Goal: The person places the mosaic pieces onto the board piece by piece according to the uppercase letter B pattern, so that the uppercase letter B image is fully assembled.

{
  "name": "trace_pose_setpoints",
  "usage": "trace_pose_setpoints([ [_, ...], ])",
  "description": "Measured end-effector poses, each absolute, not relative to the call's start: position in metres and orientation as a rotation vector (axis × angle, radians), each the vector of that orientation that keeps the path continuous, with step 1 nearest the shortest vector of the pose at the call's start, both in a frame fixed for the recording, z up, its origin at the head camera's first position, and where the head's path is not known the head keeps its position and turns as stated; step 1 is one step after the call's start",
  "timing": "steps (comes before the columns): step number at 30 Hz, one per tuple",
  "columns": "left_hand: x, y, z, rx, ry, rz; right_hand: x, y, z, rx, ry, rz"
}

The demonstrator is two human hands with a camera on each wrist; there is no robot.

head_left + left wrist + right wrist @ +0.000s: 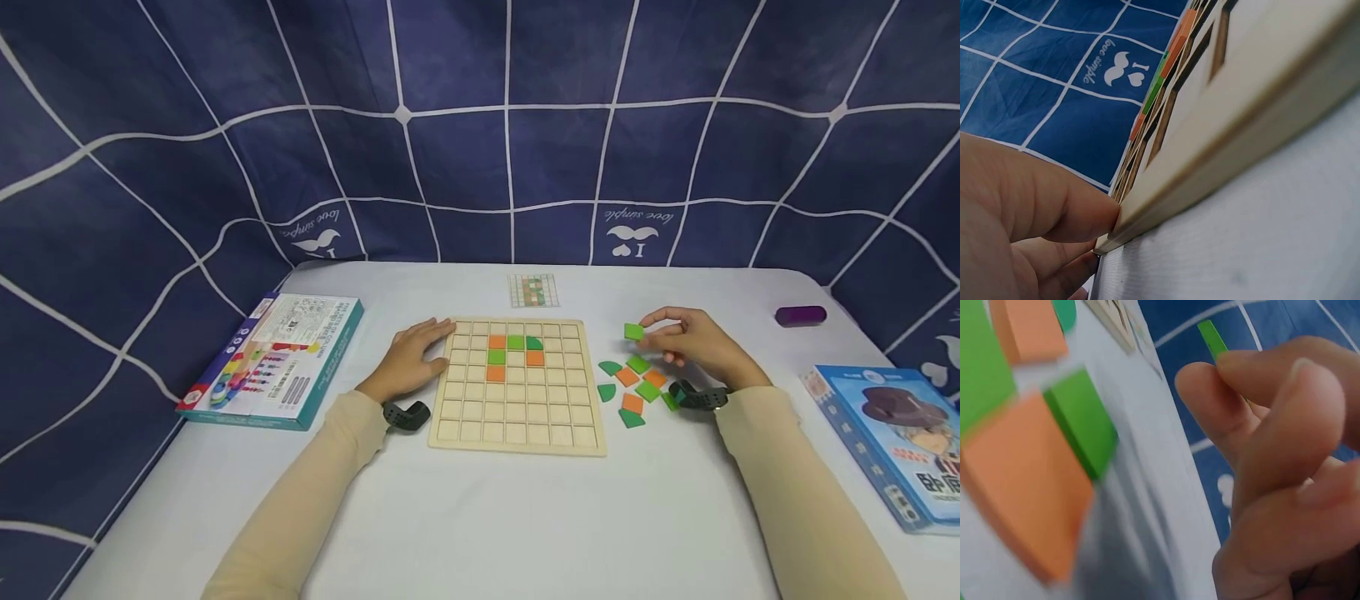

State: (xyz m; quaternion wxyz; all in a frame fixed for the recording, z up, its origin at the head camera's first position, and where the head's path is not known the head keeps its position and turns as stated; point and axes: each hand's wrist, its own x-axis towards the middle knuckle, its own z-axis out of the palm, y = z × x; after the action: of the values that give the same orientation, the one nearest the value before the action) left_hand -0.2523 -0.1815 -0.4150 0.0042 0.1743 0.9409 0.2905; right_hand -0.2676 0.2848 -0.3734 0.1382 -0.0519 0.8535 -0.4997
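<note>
My left hand [408, 358] rests at the left edge of a wooden grid board [517, 429], its thumb and fingertips touching the rim in the left wrist view. Several orange, light green and dark green tiles sit in the board's upper squares, among them an orange tile [496, 374] and a rounded dark green tile [534, 342]. Right of the board, my right hand [693, 340] pinches a light green square tile [633, 332] between thumb and index finger, raised above the table. Below that hand lies a loose group of tiles, including an orange tile [632, 403].
A small pattern card [534, 291] lies behind the board. At the left is a toy box [277, 358], and at the right edge a blue box [892, 442]. A dark purple cylindrical object [800, 316] lies at the back right. A navy grid curtain [465, 158] hangs behind the white table.
</note>
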Motion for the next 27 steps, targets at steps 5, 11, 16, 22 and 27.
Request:
trace_pose_setpoints([
  [5, -0.254, -0.183, -0.415, 0.547, 2.944, 0.914, -0.268, 0.269, -0.371, -0.161, 2.416, -1.516],
  [11, -0.256, -0.181, -0.409, 0.534, 2.941, 0.906, -0.268, 0.251, -0.365, -0.188, 2.352, -1.584],
  [16, -0.255, -0.181, -0.410, 0.515, 2.930, 0.901, -0.265, 0.232, -0.362, -0.204, 2.283, -1.611],
  [22, -0.255, -0.182, -0.410, 0.518, 2.928, 0.907, -0.262, 0.210, -0.363, -0.224, 2.258, -1.606],
  [27, -0.258, -0.182, -0.411, 0.526, 2.931, 0.907, -0.261, 0.193, -0.367, -0.274, 2.209, -1.666],
])
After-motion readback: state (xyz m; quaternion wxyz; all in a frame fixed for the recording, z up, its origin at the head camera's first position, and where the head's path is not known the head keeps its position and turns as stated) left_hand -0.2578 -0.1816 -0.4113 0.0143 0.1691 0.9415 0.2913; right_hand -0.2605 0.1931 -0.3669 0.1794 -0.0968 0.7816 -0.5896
